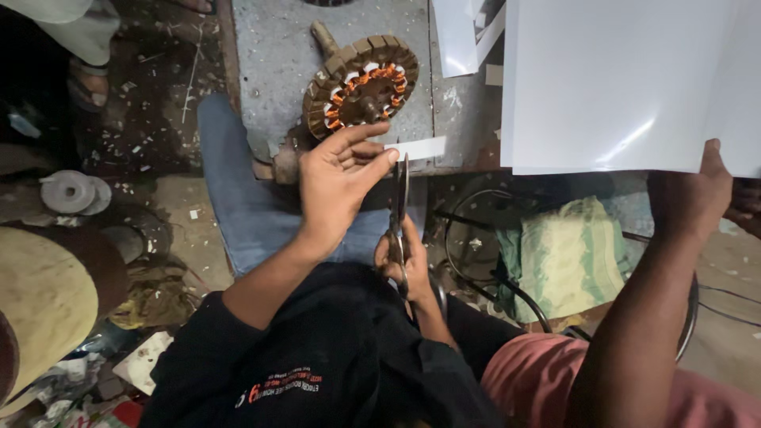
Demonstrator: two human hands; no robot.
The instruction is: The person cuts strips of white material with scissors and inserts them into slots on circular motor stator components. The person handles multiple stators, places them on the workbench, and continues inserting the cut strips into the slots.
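Observation:
My left hand (339, 184) pinches a narrow white paper strip (418, 148) between thumb and fingers. My right hand (403, 265) grips the handles of a pair of scissors (399, 202), whose blades point up at the strip. Just beyond my left hand, a brown motor stator with orange copper windings (361, 83) lies on a grey bench (277, 55). I wear a black shirt and blue jeans.
At the right, another person in a pink shirt holds up a large white sheet (618, 79) with one hand (694, 194). Black cables and a pale green cloth (567, 254) lie below it. Metal discs (71, 192) and scraps litter the dirty floor at the left.

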